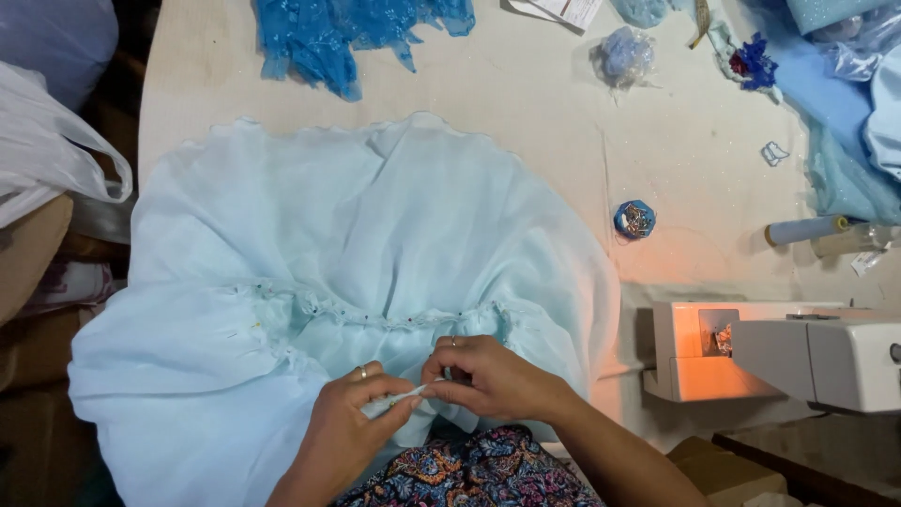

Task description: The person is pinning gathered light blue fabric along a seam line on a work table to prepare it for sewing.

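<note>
From the head view, one pale blue gathered garment [357, 272] is spread over the near half of the beige table [563, 122], its lower part spilling off the near edge toward the person's lap. A line of pins [375, 317] runs along the gathered seam across its middle. The left hand [343, 427] is closed in a pinch on a thin strip of the fabric's edge, and the right hand [488, 376], fingers curled, grips the same strip just beside it; whether a pin sits between the fingertips is too small to tell. The step in hand looks like pinning the gathers along the seam; the next move would call for holding the fold steady while one hand frees itself. One small blue pin holder [635, 219] sits toward the right edge, one white sewing machine [798, 361] at the near right corner, two thread spools [826, 235] behind it, and one darker blue lace piece [347, 33] at the far edge.
</note>
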